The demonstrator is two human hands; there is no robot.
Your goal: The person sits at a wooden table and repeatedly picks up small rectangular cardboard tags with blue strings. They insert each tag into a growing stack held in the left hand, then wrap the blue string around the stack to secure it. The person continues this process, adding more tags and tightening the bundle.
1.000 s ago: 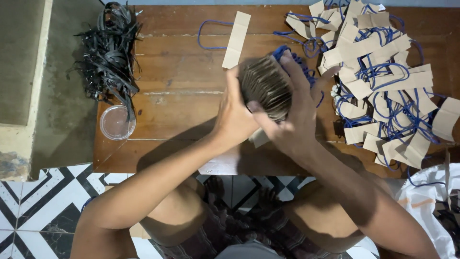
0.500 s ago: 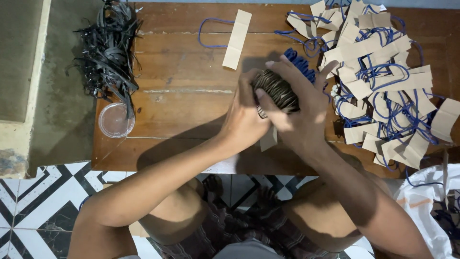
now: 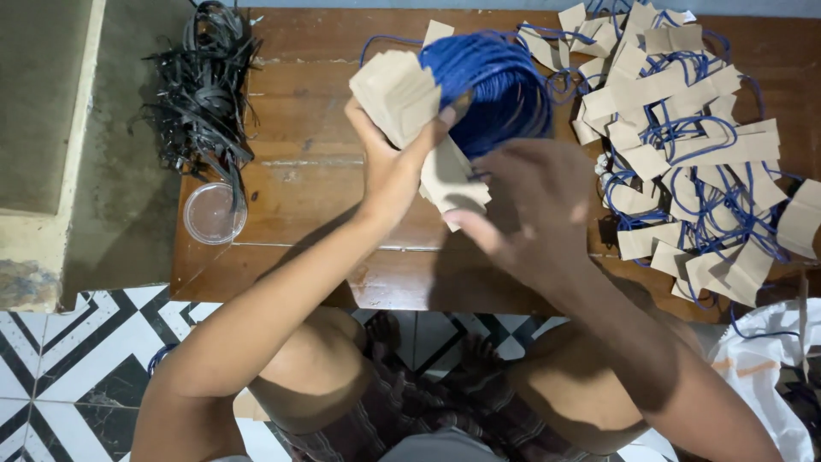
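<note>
The left hand (image 3: 389,167) is gripping a thick stack of brown cardboard tabs (image 3: 402,94) with looped blue cords (image 3: 500,85) fanning out, held above the wooden counter (image 3: 299,188) near its far edge. The right hand (image 3: 530,214) is pinching the stack's lower tabs. Loose tabs (image 3: 693,154) are crowding the right edge; glossy black strips (image 3: 205,85) are overhanging the left edge, beside a clear round lid (image 3: 214,214).

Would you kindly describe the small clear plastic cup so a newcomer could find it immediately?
Start at the brown wooden table and go to its left edge, below the tangled heap of black strips. There sits the small round clear plastic cup, the only transparent thing there, far from the cardboard tags with blue cords.
</note>
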